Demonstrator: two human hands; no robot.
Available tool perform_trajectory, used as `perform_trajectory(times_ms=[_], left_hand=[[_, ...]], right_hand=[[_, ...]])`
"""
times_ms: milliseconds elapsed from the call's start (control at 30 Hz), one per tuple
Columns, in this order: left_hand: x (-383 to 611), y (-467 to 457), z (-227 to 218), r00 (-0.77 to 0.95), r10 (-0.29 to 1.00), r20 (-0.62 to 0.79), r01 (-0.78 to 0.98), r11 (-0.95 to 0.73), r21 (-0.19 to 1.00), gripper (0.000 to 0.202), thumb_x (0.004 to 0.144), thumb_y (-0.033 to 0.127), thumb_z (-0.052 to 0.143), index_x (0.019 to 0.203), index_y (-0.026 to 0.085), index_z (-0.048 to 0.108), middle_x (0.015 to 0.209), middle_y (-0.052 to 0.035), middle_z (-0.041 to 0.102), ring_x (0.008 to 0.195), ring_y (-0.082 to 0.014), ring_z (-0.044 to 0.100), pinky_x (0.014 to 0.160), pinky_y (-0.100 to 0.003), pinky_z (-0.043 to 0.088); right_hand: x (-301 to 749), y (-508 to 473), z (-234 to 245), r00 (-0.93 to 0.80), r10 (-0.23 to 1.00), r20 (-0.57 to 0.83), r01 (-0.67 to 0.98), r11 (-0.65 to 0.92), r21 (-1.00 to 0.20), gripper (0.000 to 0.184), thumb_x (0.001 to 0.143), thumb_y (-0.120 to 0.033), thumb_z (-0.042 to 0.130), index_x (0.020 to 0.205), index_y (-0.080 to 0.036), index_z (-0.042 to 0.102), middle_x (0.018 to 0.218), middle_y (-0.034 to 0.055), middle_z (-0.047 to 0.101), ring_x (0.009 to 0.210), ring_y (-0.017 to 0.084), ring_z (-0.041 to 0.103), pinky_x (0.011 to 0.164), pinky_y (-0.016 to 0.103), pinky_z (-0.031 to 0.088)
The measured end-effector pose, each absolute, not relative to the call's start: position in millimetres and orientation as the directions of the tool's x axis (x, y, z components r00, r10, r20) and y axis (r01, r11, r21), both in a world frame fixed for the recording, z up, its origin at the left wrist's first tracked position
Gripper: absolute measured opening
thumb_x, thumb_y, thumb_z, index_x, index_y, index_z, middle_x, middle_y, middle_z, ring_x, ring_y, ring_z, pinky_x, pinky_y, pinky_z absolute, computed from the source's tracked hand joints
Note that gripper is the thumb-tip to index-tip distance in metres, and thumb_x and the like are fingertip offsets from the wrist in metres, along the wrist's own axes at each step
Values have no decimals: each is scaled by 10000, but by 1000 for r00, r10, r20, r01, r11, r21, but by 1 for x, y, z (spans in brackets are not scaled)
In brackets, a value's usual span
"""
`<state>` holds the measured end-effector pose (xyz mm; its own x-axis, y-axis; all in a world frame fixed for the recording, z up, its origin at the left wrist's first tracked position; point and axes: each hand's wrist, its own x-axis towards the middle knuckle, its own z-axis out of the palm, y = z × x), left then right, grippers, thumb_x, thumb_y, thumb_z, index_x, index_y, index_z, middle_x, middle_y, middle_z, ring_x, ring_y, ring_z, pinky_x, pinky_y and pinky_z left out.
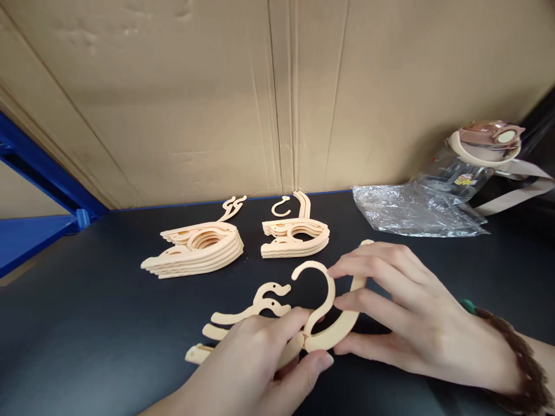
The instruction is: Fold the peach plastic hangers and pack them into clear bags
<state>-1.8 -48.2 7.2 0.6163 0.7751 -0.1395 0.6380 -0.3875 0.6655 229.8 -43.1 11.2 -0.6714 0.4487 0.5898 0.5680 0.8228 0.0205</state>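
Note:
A cream plastic folding hanger (336,334) is held between my two hands, low in the middle of the view. My left hand (255,358) is closed around its pivot and near arm, its thumb below the joint. My right hand (416,306) pinches the other, curved arm, with fingertips against the curved hook (333,289). The hook points up and to the left. Behind my left hand lie loose curved hanger pieces (234,317), partly covered by it. One arm end (197,353) sticks out to the left of that hand.
Folded hangers form a left stack (208,263) and a right stack (299,249) on the black tabletop (108,323). A loose hook (281,209) lies behind the right stack. Clear plastic wrap (411,211) and a strapped bottle (477,153) are at the right, before cardboard (195,104).

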Motion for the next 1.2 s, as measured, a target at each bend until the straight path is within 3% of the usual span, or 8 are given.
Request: perform_trajectory(times_ms=[100, 267, 333, 433, 533, 600, 800, 1200], left_hand=[[-4, -51, 5, 637, 764, -100, 641, -454, 618, 238, 954, 334, 429, 741, 226, 416, 597, 63, 487, 499, -108, 429, 470, -237, 281], [-6, -49, 0, 640, 768, -38, 649, -513, 562, 209, 968, 306, 414, 786, 225, 476, 607, 48, 568, 481, -123, 500, 457, -234, 322], [-5, -49, -2, 659, 751, 43, 624, -577, 527, 178, 955, 267, 465, 788, 219, 502, 599, 57, 577, 440, -111, 487, 427, -225, 316], [-4, -50, -2, 704, 701, 118, 585, -665, 464, 41, 912, 240, 617, 916, 207, 592, 673, 56, 655, 486, -114, 571, 463, -209, 375], [-5, -51, 1, 714, 668, 211, 551, -721, 421, 206, 884, 225, 695, 1076, 220, 622, 799, 42, 716, 639, -140, 658, 571, -216, 446], [-6, -50, 0, 715, 640, 281, 518, -755, 402, 150, 913, 190, 653, 1058, 221, 627, 833, 37, 709, 700, -150, 645, 630, -231, 463], [-8, -34, -16, 723, 553, 414, 442, -831, 338, 311, 992, 86, 429, 1215, 239, 582, 992, -13, 654, 867, -195, 549, 724, -295, 435], [-10, -27, -23, 733, 503, 458, 454, -863, 222, 387, 901, -36, 429, 1046, 254, 639, 962, 3, 637, 820, -181, 515, 713, -310, 360]], right_hand=[[230, -49, 13, -643, 438, 629, 615, 784, 83, 165, 976, -338, 585, 1006, -178, 613, 1185, 111, 624, 1173, 239, 497, 971, 368, 398], [228, -53, 15, -666, 451, 594, 592, 804, 54, 247, 1013, -375, 517, 1145, -178, 587, 790, -3, 643, 709, 161, 538, 674, 324, 408], [225, -52, 14, -683, 484, 547, 568, 823, -17, 311, 1037, -413, 443, 1165, -171, 592, 758, -11, 637, 664, 152, 527, 630, 315, 395], [224, -47, 12, -690, 547, 474, 566, 816, -118, 339, 1065, -372, 353, 1008, -181, 628, 776, 11, 624, 684, 164, 521, 617, 315, 384], [230, -38, 12, -647, 620, 445, 624, 765, -159, 342, 1058, -341, 365, 846, -185, 585, 763, 20, 591, 695, 174, 505, 629, 322, 380], [238, -30, 14, -591, 671, 449, 689, 709, -151, 285, 1029, -351, 448, 813, -190, 539, 761, 16, 572, 697, 172, 496, 633, 315, 384], [261, -12, 19, -618, 740, 265, 731, 665, -152, 68, 918, -160, 518, 881, -215, 507, 817, -7, 550, 694, 150, 520, 609, 278, 385], [263, -12, 15, -639, 768, 37, 757, 636, -148, 219, 849, -43, 444, 961, -226, 487, 834, -2, 580, 655, 158, 567, 581, 265, 410]])
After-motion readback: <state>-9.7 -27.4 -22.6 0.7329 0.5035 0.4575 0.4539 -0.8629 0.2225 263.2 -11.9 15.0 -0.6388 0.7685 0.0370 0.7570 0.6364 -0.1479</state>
